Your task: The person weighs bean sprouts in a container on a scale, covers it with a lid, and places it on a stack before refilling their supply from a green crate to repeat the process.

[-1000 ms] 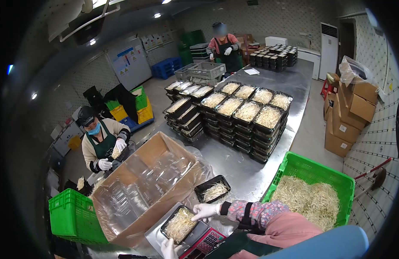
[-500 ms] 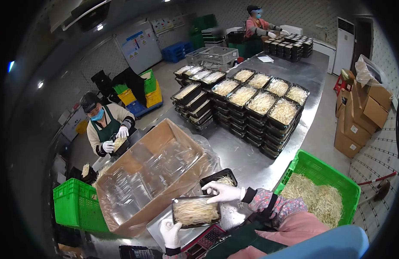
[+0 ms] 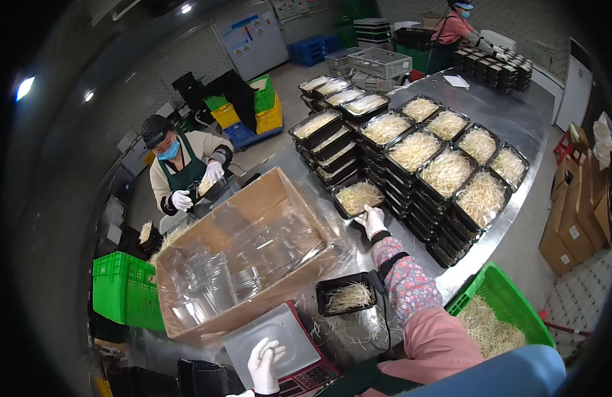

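The right hand point(image 3: 371, 221) wore a white glove point(image 3: 374, 226), edged at the wrist by a black cuff point(image 3: 381, 237). Further up the arm came a greyish, pink-flowered oversleeve point(image 3: 408, 283) crossed by a black band point(image 3: 392, 263), then a plain pink sleeve point(image 3: 441, 341). The left hand point(image 3: 265, 366) was gloved in white too. Behind both, a dark green apron point(image 3: 359, 382) showed.

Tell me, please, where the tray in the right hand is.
In the head view, the tray is just right of centre, gripped by the right hand, between the cardboard box on the left and tray stacks on the right.
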Tool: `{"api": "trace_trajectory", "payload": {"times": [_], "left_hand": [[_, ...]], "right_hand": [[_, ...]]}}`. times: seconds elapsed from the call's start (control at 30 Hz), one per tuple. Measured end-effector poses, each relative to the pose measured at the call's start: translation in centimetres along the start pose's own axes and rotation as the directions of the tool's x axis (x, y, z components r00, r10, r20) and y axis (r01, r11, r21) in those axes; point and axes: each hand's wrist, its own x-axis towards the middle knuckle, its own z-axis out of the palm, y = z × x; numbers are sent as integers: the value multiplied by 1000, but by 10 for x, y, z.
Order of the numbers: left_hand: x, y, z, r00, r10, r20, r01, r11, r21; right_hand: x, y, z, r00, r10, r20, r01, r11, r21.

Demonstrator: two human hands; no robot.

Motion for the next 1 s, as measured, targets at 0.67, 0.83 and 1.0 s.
{"api": "trace_trajectory", "payload": {"times": [0.67,0.83,1.0], "left_hand": [[-34,-12,-83,969,4,-247,24,993,112],[4,-17,-65,994,-13,106,-6,985,172],[27,-30,-13,858,-139,495,51,981,187]], "right_hand": [[-27,-57,-37,999,42,-14,-45,936,-348],[-137,-149,-33,977,-172,125,203,930,-306],[-293,-233,-83,888,-444,124,455,803,-385]]}}
